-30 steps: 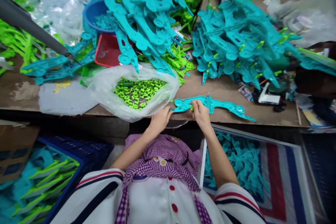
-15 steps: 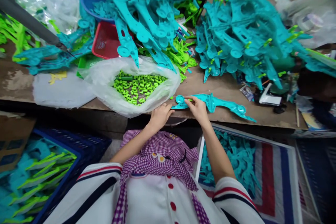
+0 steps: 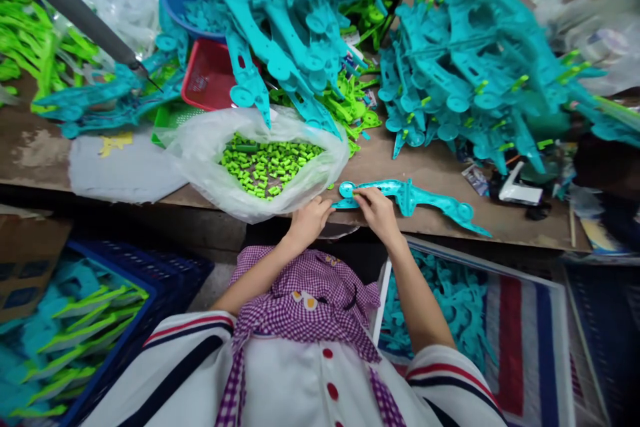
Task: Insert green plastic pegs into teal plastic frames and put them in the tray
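A long turquoise plastic part, shaped like a toy bow half, lies flat along the bench's front edge. My left hand is closed on its narrow left tip. Over the round cup near that end, my right hand pinches a tiny green plastic piece, mostly hidden by the fingertips. Just left of the part stands an open clear plastic bag holding many small green pieces. One loose green piece sits between bag and part.
Turquoise parts are heaped behind the bag and at right. A red basket and blue bowl stand behind. A grey screwdriver-like tool hangs at upper left. Crates with parts flank my lap, including a blue crate.
My right hand's fingertips have shifted slightly toward the cup, and less of the green piece shows. The left hand stays at the part's tip. The whole view has moved slightly.
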Demonstrator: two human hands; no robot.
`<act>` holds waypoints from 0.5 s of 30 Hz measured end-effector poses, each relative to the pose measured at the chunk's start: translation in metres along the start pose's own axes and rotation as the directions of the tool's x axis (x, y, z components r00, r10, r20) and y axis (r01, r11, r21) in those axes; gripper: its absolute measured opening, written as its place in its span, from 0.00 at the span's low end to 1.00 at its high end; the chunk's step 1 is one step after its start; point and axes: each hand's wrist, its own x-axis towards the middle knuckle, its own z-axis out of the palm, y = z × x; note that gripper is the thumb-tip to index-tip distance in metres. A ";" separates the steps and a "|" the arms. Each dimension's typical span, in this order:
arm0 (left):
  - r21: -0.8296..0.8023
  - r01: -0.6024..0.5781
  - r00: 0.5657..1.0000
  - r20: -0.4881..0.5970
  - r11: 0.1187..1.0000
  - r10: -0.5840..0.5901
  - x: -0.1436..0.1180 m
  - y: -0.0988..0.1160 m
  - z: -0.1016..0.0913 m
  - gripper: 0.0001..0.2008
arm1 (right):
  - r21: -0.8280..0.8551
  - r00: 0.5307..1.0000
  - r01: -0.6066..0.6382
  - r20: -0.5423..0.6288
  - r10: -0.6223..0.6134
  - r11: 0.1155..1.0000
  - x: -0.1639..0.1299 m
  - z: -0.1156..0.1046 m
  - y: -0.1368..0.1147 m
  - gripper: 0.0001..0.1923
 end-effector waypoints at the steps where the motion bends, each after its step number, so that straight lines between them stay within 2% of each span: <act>1: 0.008 -0.002 1.000 0.005 1.000 0.002 0.000 0.000 0.000 0.16 | -0.001 1.000 0.004 0.002 -0.004 1.000 0.000 0.002 0.001 0.13; 11: 0.036 0.036 0.999 0.029 0.999 -0.037 -0.001 0.003 0.000 0.19 | 0.103 0.995 0.066 0.070 -0.073 0.992 -0.004 -0.001 0.011 0.10; 15: 0.046 0.043 0.998 0.043 0.998 -0.045 -0.001 0.004 -0.002 0.20 | 0.136 0.975 0.072 0.200 -0.098 0.988 0.004 -0.004 0.013 0.10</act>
